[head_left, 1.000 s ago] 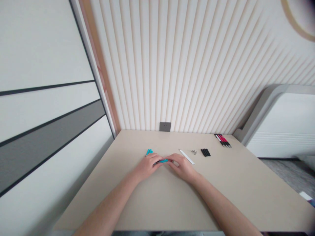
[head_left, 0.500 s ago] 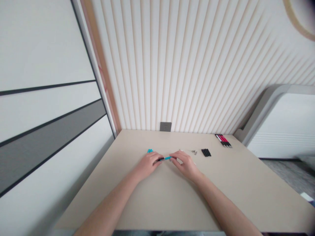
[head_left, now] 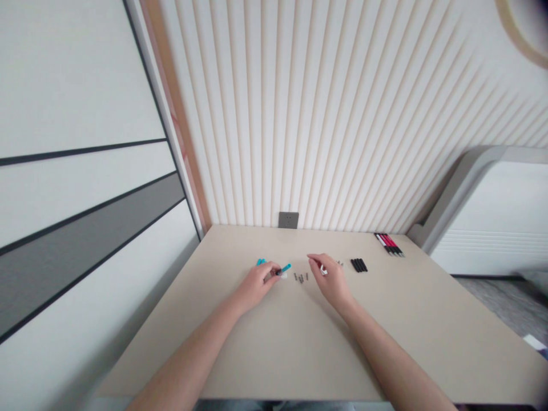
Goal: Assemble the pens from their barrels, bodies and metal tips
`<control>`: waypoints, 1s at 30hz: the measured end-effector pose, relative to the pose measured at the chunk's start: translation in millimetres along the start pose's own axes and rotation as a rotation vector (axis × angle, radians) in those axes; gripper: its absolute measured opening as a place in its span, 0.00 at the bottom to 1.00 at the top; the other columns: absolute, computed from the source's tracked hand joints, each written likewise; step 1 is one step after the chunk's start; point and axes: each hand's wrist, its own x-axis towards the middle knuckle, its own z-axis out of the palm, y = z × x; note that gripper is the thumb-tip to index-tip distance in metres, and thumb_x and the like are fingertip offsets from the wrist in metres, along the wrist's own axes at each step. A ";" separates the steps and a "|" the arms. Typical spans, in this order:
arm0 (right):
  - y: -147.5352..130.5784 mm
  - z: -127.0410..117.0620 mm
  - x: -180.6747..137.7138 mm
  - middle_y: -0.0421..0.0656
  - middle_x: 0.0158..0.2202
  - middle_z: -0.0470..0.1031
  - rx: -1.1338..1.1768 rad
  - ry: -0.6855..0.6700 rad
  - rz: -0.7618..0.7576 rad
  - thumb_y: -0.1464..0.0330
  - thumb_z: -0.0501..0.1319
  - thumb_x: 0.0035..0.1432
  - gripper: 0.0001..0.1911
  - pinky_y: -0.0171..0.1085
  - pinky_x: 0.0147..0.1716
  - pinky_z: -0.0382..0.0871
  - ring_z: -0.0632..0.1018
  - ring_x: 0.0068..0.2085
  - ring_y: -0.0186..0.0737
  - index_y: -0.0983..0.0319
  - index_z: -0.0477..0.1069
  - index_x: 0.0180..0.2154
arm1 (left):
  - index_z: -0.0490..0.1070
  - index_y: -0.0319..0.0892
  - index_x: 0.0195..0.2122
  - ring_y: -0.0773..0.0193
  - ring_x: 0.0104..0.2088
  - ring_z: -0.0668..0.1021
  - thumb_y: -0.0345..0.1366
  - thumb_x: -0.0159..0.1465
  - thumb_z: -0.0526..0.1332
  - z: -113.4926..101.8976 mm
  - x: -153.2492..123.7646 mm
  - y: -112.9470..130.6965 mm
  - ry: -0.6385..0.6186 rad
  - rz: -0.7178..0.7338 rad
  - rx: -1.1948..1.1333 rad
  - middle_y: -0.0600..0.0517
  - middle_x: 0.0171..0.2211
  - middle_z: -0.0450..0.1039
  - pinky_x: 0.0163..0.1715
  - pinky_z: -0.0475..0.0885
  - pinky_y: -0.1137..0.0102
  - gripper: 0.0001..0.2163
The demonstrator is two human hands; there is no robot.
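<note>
My left hand (head_left: 257,287) is shut on a teal-and-black pen-like stick (head_left: 282,270), whose teal end points up and right. More teal pieces (head_left: 261,262) lie just behind that hand, partly hidden by it. My right hand (head_left: 329,279) pinches a small white piece (head_left: 323,270) in its fingers, mostly hidden. Between my hands, several small dark metal parts (head_left: 301,277) lie on the beige table (head_left: 274,348), touching neither hand.
Further right lie a few small metal parts (head_left: 339,264), a bundle of black sticks (head_left: 358,265), and a row of red, black and white pens (head_left: 389,244). A wall socket (head_left: 288,220) sits above the table's far edge. White furniture (head_left: 488,217) stands at right.
My hands have drawn apart, the right one moving right and away from the left. The white strip no longer lies on the table, and small metal parts now show between my hands.
</note>
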 end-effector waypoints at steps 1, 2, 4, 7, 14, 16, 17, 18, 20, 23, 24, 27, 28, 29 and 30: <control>5.1 -1.1 0.9 0.45 0.33 0.77 -0.063 -0.005 0.033 0.65 0.54 0.66 0.12 0.41 0.38 0.69 0.75 0.35 0.42 0.60 0.75 0.43 | 0.72 0.43 0.43 0.62 0.38 0.78 0.36 0.67 0.58 -0.6 0.0 0.8 0.009 -0.005 -0.005 0.51 0.38 0.78 0.42 0.72 0.68 0.07; 10.6 -2.1 1.4 0.46 0.34 0.77 -0.129 -0.026 0.054 0.66 0.54 0.65 0.11 0.41 0.39 0.69 0.76 0.36 0.44 0.60 0.75 0.41 | 0.72 0.43 0.43 0.61 0.38 0.78 0.36 0.67 0.58 -1.2 -0.1 1.3 0.020 -0.003 0.003 0.51 0.38 0.77 0.42 0.71 0.68 0.07; 21.5 -3.4 0.8 0.47 0.33 0.77 -0.248 -0.084 0.077 0.68 0.56 0.63 0.10 0.42 0.40 0.67 0.76 0.38 0.46 0.59 0.77 0.37 | 0.72 0.43 0.43 0.61 0.40 0.77 0.36 0.67 0.59 -2.5 -0.2 1.6 0.036 0.013 0.058 0.51 0.38 0.77 0.42 0.71 0.67 0.06; 32.6 -3.8 -2.3 0.49 0.33 0.77 -0.392 -0.154 0.117 0.71 0.59 0.61 0.08 0.41 0.40 0.66 0.76 0.39 0.47 0.60 0.77 0.34 | 0.73 0.43 0.41 0.59 0.41 0.77 0.36 0.67 0.58 -4.3 0.0 1.0 0.022 0.049 0.152 0.50 0.39 0.77 0.44 0.69 0.66 0.06; 27.9 -6.0 -0.1 0.48 0.38 0.78 -0.579 -0.353 0.263 0.68 0.56 0.63 0.12 0.37 0.41 0.63 0.76 0.42 0.44 0.61 0.79 0.37 | 0.73 0.44 0.41 0.59 0.41 0.76 0.34 0.67 0.59 -4.4 0.5 -2.0 -0.004 0.044 0.244 0.49 0.38 0.76 0.42 0.69 0.66 0.05; 24.6 -7.7 1.8 0.48 0.40 0.78 -0.589 -0.372 0.294 0.67 0.55 0.64 0.13 0.38 0.43 0.62 0.75 0.44 0.45 0.60 0.78 0.39 | 0.73 0.44 0.41 0.59 0.40 0.75 0.33 0.67 0.59 -4.3 0.5 -2.8 -0.006 0.041 0.257 0.50 0.38 0.76 0.42 0.68 0.66 0.05; 23.2 -8.6 2.4 0.49 0.40 0.78 -0.594 -0.374 0.303 0.67 0.55 0.64 0.13 0.38 0.43 0.62 0.75 0.45 0.45 0.60 0.78 0.40 | 0.73 0.44 0.41 0.59 0.40 0.75 0.33 0.67 0.59 -4.3 0.4 -3.2 -0.004 0.041 0.261 0.50 0.38 0.75 0.42 0.68 0.67 0.04; 22.1 -9.3 2.7 0.49 0.40 0.78 -0.600 -0.375 0.310 0.67 0.55 0.64 0.13 0.38 0.43 0.62 0.75 0.45 0.46 0.60 0.78 0.40 | 0.73 0.44 0.41 0.59 0.40 0.75 0.33 0.67 0.59 -4.4 0.4 -3.5 0.000 0.041 0.263 0.50 0.38 0.75 0.42 0.68 0.67 0.04; 20.4 -10.1 2.9 0.49 0.39 0.78 -0.607 -0.377 0.312 0.68 0.55 0.63 0.13 0.38 0.43 0.62 0.75 0.44 0.46 0.61 0.78 0.38 | 0.73 0.44 0.41 0.59 0.40 0.75 0.32 0.67 0.59 -4.6 0.3 -4.3 0.006 0.042 0.264 0.50 0.39 0.75 0.42 0.68 0.67 0.05; 19.7 -10.1 2.6 0.49 0.38 0.78 -0.612 -0.372 0.307 0.68 0.55 0.63 0.13 0.38 0.41 0.62 0.76 0.43 0.46 0.61 0.78 0.36 | 0.73 0.44 0.41 0.60 0.41 0.75 0.31 0.66 0.60 -4.3 0.3 -5.9 0.005 0.054 0.266 0.50 0.38 0.75 0.42 0.68 0.67 0.05; 20.0 -9.8 2.5 0.49 0.38 0.78 -0.611 -0.367 0.306 0.68 0.55 0.63 0.13 0.38 0.41 0.62 0.76 0.42 0.47 0.61 0.78 0.35 | 0.73 0.44 0.42 0.60 0.41 0.75 0.31 0.66 0.60 -4.0 0.3 -6.5 0.004 0.059 0.268 0.50 0.38 0.75 0.43 0.68 0.67 0.05; 21.5 -8.5 2.4 0.49 0.38 0.79 -0.591 -0.368 0.295 0.70 0.55 0.61 0.12 0.39 0.41 0.62 0.76 0.43 0.48 0.61 0.78 0.34 | 0.73 0.44 0.42 0.60 0.41 0.75 0.31 0.66 0.60 -3.2 0.2 -8.4 0.002 0.068 0.274 0.51 0.39 0.75 0.43 0.68 0.66 0.05; 22.2 -7.9 2.4 0.49 0.38 0.79 -0.574 -0.376 0.285 0.70 0.56 0.61 0.11 0.39 0.42 0.62 0.76 0.43 0.48 0.61 0.78 0.33 | 0.73 0.44 0.42 0.60 0.41 0.75 0.31 0.66 0.60 -3.0 0.1 -8.7 0.001 0.069 0.275 0.51 0.39 0.76 0.43 0.68 0.66 0.05; 22.8 -7.2 2.3 0.49 0.38 0.79 -0.551 -0.387 0.273 0.70 0.56 0.61 0.11 0.40 0.42 0.62 0.77 0.43 0.48 0.61 0.78 0.34 | 0.73 0.44 0.41 0.60 0.41 0.75 0.31 0.66 0.60 -2.9 0.1 -8.9 -0.001 0.069 0.275 0.51 0.39 0.76 0.43 0.68 0.66 0.05; 23.5 -6.4 2.3 0.48 0.38 0.80 -0.523 -0.397 0.259 0.71 0.56 0.60 0.10 0.40 0.43 0.62 0.77 0.44 0.48 0.60 0.78 0.34 | 0.73 0.44 0.41 0.60 0.40 0.75 0.31 0.66 0.60 -2.9 0.2 -9.0 -0.003 0.070 0.275 0.51 0.39 0.76 0.43 0.68 0.66 0.04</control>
